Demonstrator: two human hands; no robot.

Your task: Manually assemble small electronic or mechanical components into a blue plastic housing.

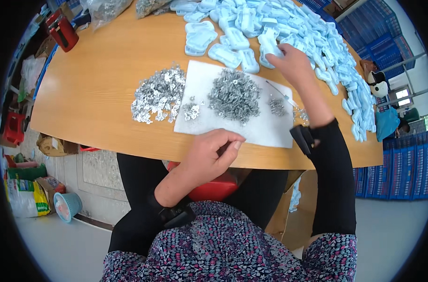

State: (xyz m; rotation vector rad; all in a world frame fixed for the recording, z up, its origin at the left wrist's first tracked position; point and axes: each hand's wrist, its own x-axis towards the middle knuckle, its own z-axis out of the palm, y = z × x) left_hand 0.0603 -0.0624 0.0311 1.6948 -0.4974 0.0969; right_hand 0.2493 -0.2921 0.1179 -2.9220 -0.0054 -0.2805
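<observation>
My right hand (294,66) reaches to the near edge of a heap of light blue plastic shells (279,23). Its thumb and fingers close on one long, rounded light blue plastic shell (269,41). Over the near edge of a white mat (270,134) is my left hand (207,157), thumb and forefinger pinched together; anything between the tips is too small to make out. On the mat lie a large pile of small grey metal parts (235,96), a small cluster of shiny metal pieces (191,111), a little pile of tiny screws (277,106) and a thin screwdriver (282,93).
Flat silver metal pieces (160,94) are heaped left of the mat on the wooden table (91,89). A red and black container (62,30) stands at the far left. Clear bags (103,11) lie at the back. Blue crates (397,164) are stacked to the right.
</observation>
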